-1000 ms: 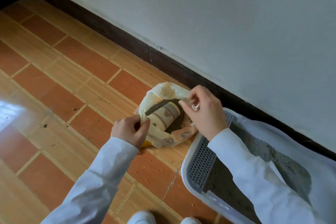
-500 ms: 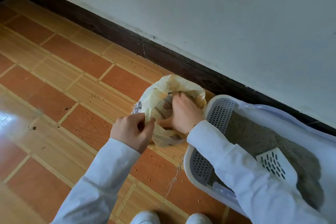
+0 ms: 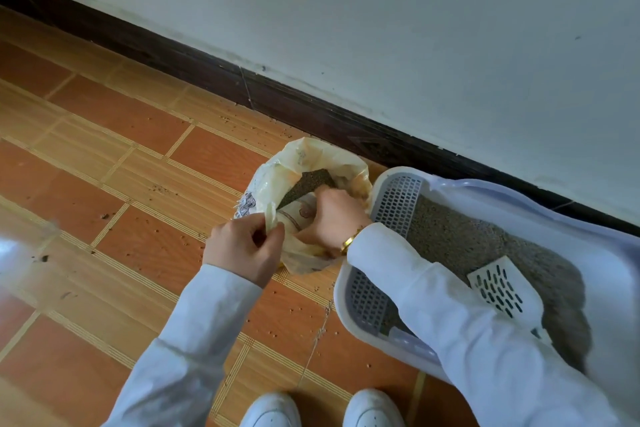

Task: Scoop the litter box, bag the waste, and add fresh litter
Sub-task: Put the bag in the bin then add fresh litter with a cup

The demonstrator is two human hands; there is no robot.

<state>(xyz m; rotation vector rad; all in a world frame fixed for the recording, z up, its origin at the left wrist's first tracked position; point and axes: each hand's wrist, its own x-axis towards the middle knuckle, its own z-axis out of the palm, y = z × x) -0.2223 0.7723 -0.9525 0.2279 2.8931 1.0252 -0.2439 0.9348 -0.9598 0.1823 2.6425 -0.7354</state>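
Head view: a pale yellow litter bag [image 3: 304,163] stands open on the tiled floor [image 3: 104,156], just beside the litter box [image 3: 599,246]. Dark grey granules show inside its rolled-down mouth. The left hand [image 3: 242,250] pinches the near rim between thumb and curled fingers. The right hand [image 3: 332,215] reaches inside, fingers curled round a printed paper cup [image 3: 298,211]. A white slotted scoop [image 3: 498,288] lies on the box's grey litter.

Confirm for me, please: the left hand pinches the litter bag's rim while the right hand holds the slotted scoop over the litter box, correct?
Not quite. In the head view the left hand does pinch the litter bag rim, but the right hand reaches inside the bag. The slotted scoop lies unheld on the litter in the litter box.
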